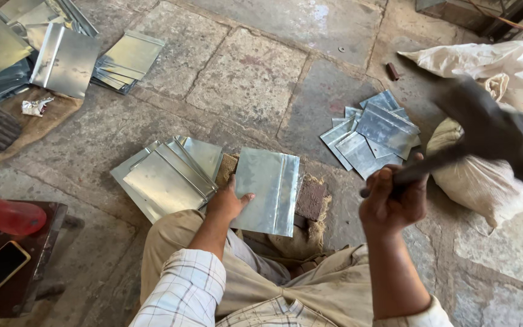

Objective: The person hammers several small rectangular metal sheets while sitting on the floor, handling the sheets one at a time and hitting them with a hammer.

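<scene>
My left hand point(227, 203) presses flat on the near-left edge of a folded metal sheet point(269, 189), which lies on a dark block point(312, 198) wrapped in sacking. A dark mallet point(496, 130), blurred by motion, is raised to the right above the floor, its handle gripped by my right hand point(393, 200). Just left of the sheet lies a stack of similar folded metal sheets point(167, 175). A pile of smaller flat metal pieces point(373, 134) sits on the stone floor beyond my right hand.
More metal sheets point(68, 57) are heaped at the upper left. A white sack point(503, 63) and a filled cloth bag point(485, 188) sit at the right. A low wooden stool point(19, 260) with a phone stands at the lower left.
</scene>
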Tool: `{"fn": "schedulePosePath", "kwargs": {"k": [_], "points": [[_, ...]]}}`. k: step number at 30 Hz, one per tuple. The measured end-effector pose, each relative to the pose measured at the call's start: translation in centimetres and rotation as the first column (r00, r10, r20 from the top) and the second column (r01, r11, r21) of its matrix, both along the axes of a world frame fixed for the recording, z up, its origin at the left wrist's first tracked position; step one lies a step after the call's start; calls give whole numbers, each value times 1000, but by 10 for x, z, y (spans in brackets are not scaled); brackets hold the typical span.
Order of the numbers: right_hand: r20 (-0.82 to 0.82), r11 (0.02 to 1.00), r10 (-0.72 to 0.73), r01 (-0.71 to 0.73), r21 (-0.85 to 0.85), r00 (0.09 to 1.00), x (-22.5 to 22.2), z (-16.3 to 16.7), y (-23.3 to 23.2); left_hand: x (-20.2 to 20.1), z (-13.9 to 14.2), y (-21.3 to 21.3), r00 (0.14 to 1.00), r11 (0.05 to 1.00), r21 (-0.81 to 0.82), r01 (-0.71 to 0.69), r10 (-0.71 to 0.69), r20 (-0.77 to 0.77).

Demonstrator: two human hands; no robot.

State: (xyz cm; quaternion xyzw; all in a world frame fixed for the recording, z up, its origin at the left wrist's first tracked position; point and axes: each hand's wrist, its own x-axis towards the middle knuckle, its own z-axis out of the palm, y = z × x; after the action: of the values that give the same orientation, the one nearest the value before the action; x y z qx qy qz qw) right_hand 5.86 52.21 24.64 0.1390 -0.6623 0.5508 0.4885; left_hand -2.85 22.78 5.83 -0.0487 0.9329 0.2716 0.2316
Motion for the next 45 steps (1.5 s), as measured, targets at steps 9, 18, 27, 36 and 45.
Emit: {"fn": "schedulePosePath", "kwargs": {"k": [9,18,27,36,45], "points": [[896,936,-283,-107,336,342,9,-134,-20,2,8,-2,999,999,-25,29,-30,-24],[235,885,-379,277,374,895,-14,-72,-1,10,2,-10,998,997,-54,62,-62,2],[765,862,-352,-131,489,539,-16,-155,-10,11,24,-6,997,996,-81,42,-37,65],[517,943,-269,114,311,813,-33,-149,-7,10,14,-9,998,996,-70,57,-56,19],[981,985,-164,-33,168,107,-32,-119,-4,8,14,-13,991,992,23,-121,122,-47]]}}
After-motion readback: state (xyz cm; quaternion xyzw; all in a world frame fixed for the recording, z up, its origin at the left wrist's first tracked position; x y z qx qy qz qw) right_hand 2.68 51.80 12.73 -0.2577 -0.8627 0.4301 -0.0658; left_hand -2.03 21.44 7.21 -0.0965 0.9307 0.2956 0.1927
